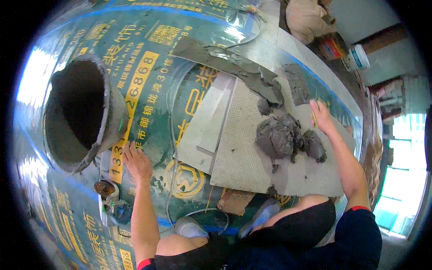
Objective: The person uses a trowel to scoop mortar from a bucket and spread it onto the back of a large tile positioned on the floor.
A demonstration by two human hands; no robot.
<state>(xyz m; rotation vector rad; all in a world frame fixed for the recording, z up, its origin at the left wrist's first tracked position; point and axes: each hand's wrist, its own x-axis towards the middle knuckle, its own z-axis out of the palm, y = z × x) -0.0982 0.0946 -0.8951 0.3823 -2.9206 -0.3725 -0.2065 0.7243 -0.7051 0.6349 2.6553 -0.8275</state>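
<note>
My left hand (137, 162) is empty, its fingers apart, low over the green floor sheet beside a grey mortar-coated bucket (118, 112). At the right my right hand (319, 118) is closed on a slim yellow tool handle (314, 119); the tool's working end cannot be made out. Left of that hand, a large heap of wet grey mortar (279, 135) and a smaller lump (314, 146) lie on a tile with a textured back (243, 148). A flat patch of mortar (294, 83) spreads just beyond my right hand. A long mortar-smeared strip (216, 58) lies across the tile's far edge.
An angle grinder (114, 204) lies near my left forearm. A grey cable (173, 117) curves across the printed green sheet (157, 90). Another pale tile (202, 119) lies partly under the textured one. A brown fragment (235, 201) is by my feet. A white tub (357, 57) and sack (308, 20) stand far right.
</note>
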